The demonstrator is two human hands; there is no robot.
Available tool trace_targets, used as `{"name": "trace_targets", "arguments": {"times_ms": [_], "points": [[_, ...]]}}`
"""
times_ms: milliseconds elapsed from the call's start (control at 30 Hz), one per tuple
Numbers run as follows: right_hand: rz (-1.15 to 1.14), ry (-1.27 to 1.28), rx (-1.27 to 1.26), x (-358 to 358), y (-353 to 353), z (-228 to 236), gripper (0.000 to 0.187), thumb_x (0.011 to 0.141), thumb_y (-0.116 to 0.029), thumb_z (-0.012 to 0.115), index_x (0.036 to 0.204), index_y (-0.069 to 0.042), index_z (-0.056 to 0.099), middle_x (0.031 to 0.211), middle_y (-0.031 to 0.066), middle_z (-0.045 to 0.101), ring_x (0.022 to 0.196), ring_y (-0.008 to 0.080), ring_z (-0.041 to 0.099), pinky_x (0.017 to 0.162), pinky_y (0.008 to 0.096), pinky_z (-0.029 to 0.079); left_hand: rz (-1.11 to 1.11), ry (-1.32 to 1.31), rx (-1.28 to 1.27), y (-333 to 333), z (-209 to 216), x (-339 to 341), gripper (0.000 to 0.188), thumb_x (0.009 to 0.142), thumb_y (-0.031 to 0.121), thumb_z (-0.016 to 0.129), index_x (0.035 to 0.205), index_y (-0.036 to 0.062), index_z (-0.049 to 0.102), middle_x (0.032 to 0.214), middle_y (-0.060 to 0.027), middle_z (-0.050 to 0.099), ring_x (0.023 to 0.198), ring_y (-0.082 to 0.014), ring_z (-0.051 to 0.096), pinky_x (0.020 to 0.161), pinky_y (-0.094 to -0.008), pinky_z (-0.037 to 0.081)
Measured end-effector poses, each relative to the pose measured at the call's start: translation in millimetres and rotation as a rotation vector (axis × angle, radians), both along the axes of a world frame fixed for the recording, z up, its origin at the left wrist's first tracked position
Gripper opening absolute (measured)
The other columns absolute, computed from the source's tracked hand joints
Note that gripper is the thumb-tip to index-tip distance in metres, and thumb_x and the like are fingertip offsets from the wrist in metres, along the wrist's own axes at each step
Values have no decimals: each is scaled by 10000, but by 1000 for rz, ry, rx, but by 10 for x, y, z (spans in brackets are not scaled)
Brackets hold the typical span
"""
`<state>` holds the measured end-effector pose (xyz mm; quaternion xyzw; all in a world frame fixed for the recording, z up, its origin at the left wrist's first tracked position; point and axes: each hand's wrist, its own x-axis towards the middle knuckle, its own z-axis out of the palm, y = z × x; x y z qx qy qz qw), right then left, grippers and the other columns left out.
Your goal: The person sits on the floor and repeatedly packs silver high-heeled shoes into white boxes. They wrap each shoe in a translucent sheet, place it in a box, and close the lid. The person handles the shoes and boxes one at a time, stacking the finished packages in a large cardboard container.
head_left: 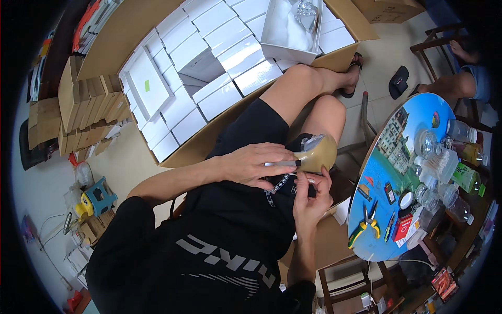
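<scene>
Over the lap, head view: a tan high-heeled shoe, stiff and light, best gripped at the sole; left hand closed around a silver-barrelled pen; right hand curled, steadying the shoe from below.

Left hand gripping pen against tan shoe sole, right hand steadying shoe underneath

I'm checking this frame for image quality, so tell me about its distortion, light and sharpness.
Head view: strong fisheye bend, with black corners and the white boxes curving toward the rim; soft, even indoor light with faint shadows; glare on the bottles on the round table; left hand, right hand and shoe reasonably sharp; edges blurrier.
</scene>
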<state>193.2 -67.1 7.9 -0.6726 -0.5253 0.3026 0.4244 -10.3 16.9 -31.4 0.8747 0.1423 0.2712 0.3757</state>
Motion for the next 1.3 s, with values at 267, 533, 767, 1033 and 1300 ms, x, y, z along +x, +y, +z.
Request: {"name": "trace_targets", "arguments": {"times_ms": [267, 533, 767, 1033, 1300], "points": [[33, -36, -4, 26, -9, 16, 90, 856, -49, 736, 844, -24, 649, 765, 69, 704, 819, 246, 683, 1056, 488, 414, 3, -12, -19, 5, 12, 7, 747, 788, 351, 775, 1407, 64, 473, 1331, -213, 526, 1213, -386, 559, 1012, -522, 474], [78, -48, 5, 27, 22, 88, 92, 849, -46, 738, 841, -26, 649, 771, 64, 708, 877, 242, 690, 1075, 499, 390, 28, -16, -27, -4, -6, 7, 783, 734, 345, 809, 1388, 50, 496, 1324, -211, 529, 1196, -391, 567, 1001, -522, 484], [9, -32, -3, 26, 33, 92, 76, 834, -45, 743, 842, -23, 671, 778, 62, 705, 801, 220, 682, 1075, 506, 389, 48, -29, -39, 11, 6, 12, 771, 726, 371, 808, 1367, 47, 528, 1323, -198, 525, 1174, -401, 577, 984, -519, 494], [-176, 407, 31, 189, 95, 324, 113, 929, -41, 644, 874, -8, 551, 798, 122, 675, 759, 148, 644, 1020, 507, 471, 232, -130, -334, 3, 87, 16, 540, 866, 348, 722, 1267, 3, 611, 1159, -169, 655, 1026, -335, 648, 894, -388, 516], [93, 516, 56, 242, 286, 509, 127, 898, -9, 679, 943, 17, 563, 845, 165, 676, 853, 247, 683, 953, 518, 509, 171, -160, -1301, 277, 242, -1, 317, 1007, 258, 556, 1033, -1, 737, 977, -143, 727, 883, -190, 681, 829, -308, 525]]}}
